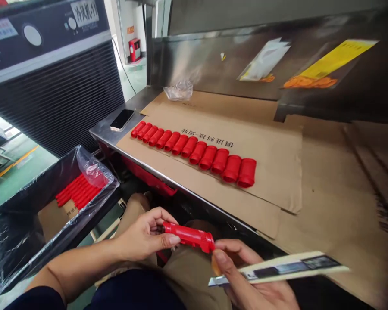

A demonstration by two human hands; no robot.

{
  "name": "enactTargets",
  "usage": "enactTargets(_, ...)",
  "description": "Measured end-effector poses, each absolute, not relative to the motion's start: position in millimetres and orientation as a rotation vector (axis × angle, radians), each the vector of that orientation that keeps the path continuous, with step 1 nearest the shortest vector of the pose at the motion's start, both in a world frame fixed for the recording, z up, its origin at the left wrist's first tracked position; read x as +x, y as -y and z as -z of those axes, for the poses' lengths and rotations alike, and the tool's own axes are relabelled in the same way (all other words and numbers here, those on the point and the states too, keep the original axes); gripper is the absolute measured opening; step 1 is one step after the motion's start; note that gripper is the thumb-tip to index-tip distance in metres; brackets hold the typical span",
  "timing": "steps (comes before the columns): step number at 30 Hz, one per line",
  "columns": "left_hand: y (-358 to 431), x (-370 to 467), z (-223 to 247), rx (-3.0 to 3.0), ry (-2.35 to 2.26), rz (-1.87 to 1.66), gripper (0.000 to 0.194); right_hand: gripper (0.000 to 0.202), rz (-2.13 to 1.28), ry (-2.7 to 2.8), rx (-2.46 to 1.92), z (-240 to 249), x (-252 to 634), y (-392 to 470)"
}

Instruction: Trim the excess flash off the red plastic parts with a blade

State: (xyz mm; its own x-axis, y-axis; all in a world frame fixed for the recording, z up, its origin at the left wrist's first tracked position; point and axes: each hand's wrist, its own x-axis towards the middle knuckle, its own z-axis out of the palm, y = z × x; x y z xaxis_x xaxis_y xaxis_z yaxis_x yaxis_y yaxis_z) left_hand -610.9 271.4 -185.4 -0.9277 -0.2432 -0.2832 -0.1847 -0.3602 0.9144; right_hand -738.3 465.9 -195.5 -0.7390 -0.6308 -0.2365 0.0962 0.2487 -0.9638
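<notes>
Head view: person seated at the near edge of a steel surface (116, 134), both hands low over the lap. Left hand (145, 237) has fingers closed on one end of a red plastic part (189, 235), pinched between thumb and fingertips so it lies roughly level with the other end free toward the right hand. Right hand (245, 280) has fingers closed around a utility knife (278, 268), pale handle sticking out right, blade end next to the thumb; the thumb touches the right end of the red part, probably to steady it while the blade works at an edge, though the exact blade contact is too small to tell. On the surface, cardboard sheets (278, 159) cover the metal, likely to protect it or the parts. A row of red parts (197, 153) lies side by side on the cardboard, running diagonally from the far left corner toward the middle, each touching the next, looks like a neat line for counting or sorting. A phone (122, 119) lies flat near the left edge, on bare metal just beside the row's far end. A crumpled clear bag (180, 90) sits at the back edge against the steel wall. Left of the surface and lower, a black bin (26, 241) lined with plastic holds more red parts (77, 191) laid in a layer on cardboard. Big dark machine (51, 77) behind the bin.
</notes>
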Motion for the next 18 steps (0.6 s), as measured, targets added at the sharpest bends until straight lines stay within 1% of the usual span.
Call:
enactTargets(3,-287.9,-592.7,204.9,0.82,1.547,2.496,0.059,0.036,1.512,-1.891,-0.487,207.7,-713.2,-462.7)
enactTargets(6,-294.1,-586.4,208.4,0.968,1.543,2.343,0.061,0.033,1.576,-1.941,-0.564,214.8,-698.8,-461.0)
enactTargets(8,-296.3,-584.4,207.9,1.001,1.573,2.285,0.058,0.033,1.571,-1.982,-0.616,218.2,-694.8,-462.8)
enactTargets(11,-300.2,-582.8,208.9,0.928,1.577,2.289,0.05,0.036,1.588,-2.116,-0.669,221.8,-692.4,-467.4)
enactTargets(14,-303.6,-582.8,211.2,0.738,1.588,2.165,0.035,0.035,1.651,-2.217,-0.609,220.9,-690.1,-468.3)
enactTargets(16,-304.4,-584.3,211.4,0.616,1.643,2.031,0.026,0.033,1.655,-2.152,-0.527,217.6,-687.6,-467.0)
enactTargets(17,-304.5,-585.9,210.9,0.589,1.665,1.977,0.027,0.033,1.651,-2.114,-0.508,215.8,-685.8,-466.3)
enactTargets(18,-304.5,-588.0,210.1,0.595,1.667,1.952,0.032,0.032,1.648,-2.106,-0.519,214.1,-683.7,-465.9)
